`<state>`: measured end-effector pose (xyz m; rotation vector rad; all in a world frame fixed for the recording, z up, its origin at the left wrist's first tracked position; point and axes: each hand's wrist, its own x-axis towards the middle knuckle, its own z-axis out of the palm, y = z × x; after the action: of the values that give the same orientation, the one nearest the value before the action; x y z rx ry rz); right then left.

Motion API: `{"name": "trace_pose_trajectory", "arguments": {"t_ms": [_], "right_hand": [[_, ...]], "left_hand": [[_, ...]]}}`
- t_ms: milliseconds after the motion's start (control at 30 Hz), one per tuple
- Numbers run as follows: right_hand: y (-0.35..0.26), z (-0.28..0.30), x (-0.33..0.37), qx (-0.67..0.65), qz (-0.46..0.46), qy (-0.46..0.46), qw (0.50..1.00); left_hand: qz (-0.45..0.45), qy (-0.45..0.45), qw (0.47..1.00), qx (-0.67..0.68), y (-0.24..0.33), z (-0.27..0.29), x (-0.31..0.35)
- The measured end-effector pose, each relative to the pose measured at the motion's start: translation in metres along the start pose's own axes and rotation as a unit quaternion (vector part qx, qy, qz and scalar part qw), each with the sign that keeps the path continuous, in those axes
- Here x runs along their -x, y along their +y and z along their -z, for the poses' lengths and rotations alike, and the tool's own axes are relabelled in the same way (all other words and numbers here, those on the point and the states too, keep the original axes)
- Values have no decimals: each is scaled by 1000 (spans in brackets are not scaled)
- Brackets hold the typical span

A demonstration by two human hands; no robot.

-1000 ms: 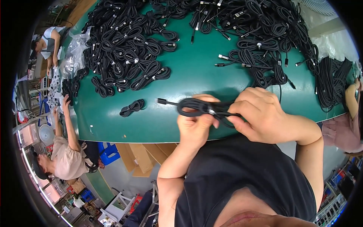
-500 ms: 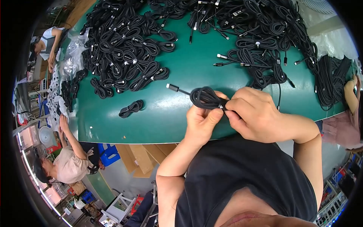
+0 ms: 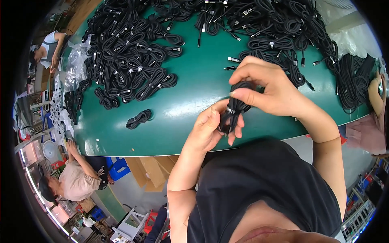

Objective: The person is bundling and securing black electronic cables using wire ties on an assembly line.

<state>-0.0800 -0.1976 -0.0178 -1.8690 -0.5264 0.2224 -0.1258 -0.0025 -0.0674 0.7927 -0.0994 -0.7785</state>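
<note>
A coiled black cable bundle (image 3: 235, 108), cinched around its middle, is held upright between my two hands above the near part of the table. My left hand (image 3: 206, 126) cups its lower end, the thumb on the near side and the fingertips showing behind. From above, my right hand (image 3: 272, 87) has its thumb and fingers curled around the upper loops. The connector ends of this bundle cannot be made out. Off to the left, a small tied cable bundle (image 3: 139, 119) lies alone on the green table (image 3: 182, 137).
Heaps of tied black cables (image 3: 125, 52) cover the far left, and more cables (image 3: 279, 24) lie far right. Long cable hanks (image 3: 353, 81) sit at the right edge. Clear plastic bags (image 3: 77, 60) and co-workers flank the table. Cardboard (image 3: 152, 172) stands below its front edge.
My hands have turned the bundle from lying sideways to upright. The right hand has moved up from its middle to its upper loops, and the protruding connector is out of sight.
</note>
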Motion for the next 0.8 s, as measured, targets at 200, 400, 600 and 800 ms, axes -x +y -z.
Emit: {"name": "trace_pose_trajectory", "arguments": {"t_ms": [200, 400, 600, 800], "right_hand": [[7, -2, 2, -68, -33, -36, 996], [12, -10, 12, -33, 28, 22, 999], [21, -35, 21, 310, 383, 119, 862], [3, -25, 24, 379, 313, 167, 855]], "left_hand": [[-71, 146, 987, -5, 2, 8, 6], [-155, 156, 971, 89, 5, 14, -5], [-134, 109, 965, 195, -7, 0, -9], [-211, 103, 970, 64, -3, 7, -6]]}}
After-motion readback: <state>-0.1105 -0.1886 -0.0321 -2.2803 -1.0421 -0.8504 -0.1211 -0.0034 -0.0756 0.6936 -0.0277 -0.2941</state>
